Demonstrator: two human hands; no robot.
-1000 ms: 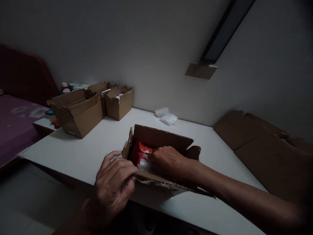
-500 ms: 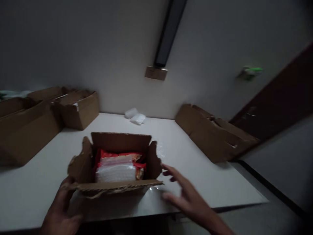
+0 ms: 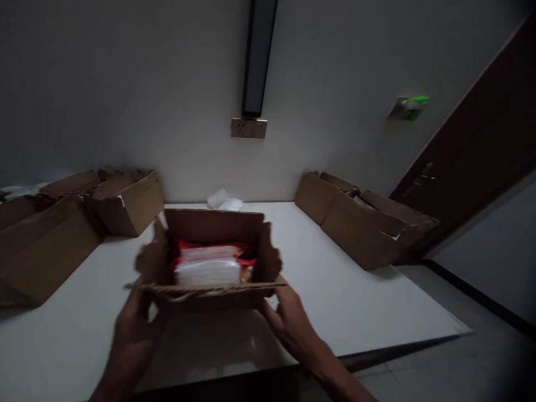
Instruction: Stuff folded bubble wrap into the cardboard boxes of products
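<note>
Cardboard box (image 3: 211, 254), flaps ragged, red and white packets inside, clasped between left hand (image 3: 136, 335) and right hand (image 3: 288, 324).

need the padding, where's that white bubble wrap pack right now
In the head view it lies centre frame inside the open cardboard box, on the red packets: the bubble wrap pack.

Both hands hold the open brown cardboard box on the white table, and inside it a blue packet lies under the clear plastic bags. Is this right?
Not quite. In the head view the packet under the clear plastic bags is red, not blue. The rest holds: the left hand and the right hand hold the open brown cardboard box at its two sides, over the white table.
</note>
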